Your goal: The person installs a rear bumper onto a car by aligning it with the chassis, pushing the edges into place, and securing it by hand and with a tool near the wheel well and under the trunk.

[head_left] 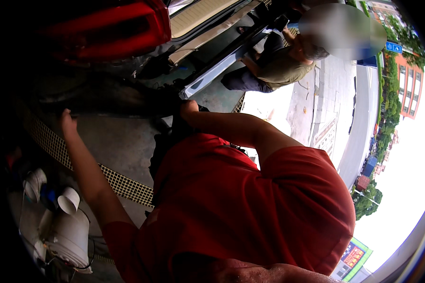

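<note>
A long black car part [113, 101], too dark to make out its exact kind, stretches below the rear of a car [141, 28] with a red tail light. My left hand [69, 120] grips the lower edge of this part near its left end; shadow hides some of the fingers. At the other end my right hand [190, 108] is closed on the part, fingers curled, close to the tip of a silver-and-black bumper piece [217, 73]. My right elbow is bent; the left arm reaches out nearly straight.
Another person [281, 68] crouches beyond the silver-and-black piece with a hand near it. White buckets [68, 236] and smaller containers [69, 200] stand at lower left. Yellowish floor grating [123, 186] crosses the floor. A road [359, 122] lies outside on the right.
</note>
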Motion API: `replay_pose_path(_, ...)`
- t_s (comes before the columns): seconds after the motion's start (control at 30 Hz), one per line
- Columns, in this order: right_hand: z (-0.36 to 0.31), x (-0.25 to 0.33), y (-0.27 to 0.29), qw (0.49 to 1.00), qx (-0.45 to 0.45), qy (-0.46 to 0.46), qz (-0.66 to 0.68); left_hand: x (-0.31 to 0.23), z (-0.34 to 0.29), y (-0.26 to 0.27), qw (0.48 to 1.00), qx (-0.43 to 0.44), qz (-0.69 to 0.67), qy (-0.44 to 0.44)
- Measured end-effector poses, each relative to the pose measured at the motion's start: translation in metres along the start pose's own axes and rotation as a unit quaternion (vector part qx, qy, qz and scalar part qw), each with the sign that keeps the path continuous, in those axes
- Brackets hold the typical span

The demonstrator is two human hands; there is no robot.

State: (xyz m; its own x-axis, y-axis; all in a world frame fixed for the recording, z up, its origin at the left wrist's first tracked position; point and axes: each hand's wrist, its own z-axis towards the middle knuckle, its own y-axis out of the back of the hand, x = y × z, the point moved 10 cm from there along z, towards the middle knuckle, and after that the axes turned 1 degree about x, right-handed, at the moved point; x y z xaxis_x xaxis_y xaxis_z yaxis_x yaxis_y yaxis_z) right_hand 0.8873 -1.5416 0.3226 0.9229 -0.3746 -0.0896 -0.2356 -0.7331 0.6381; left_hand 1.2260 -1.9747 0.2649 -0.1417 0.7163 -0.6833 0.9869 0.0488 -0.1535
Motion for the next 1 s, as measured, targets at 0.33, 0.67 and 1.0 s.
replay_pose_path(0.33, -0.011, 0.01, 0.039, 0.996, 0.026, 0.064, -0.055, -0.014, -0.017, -0.012, 0.997, -0.024, -0.035, -0.062)
replay_pose_path(0.67, 0.007, 0.016, 0.013, 0.997, 0.029, 0.075, -0.018, -0.051, -0.043, -0.008, 0.964, -0.134, 0.075, -0.218)
replay_pose_path(1.0, -0.002, -0.02, -0.012, 0.724, 0.131, -0.113, 0.668, -0.085, -0.099, -0.025, 0.923, -0.216, 0.026, -0.318)
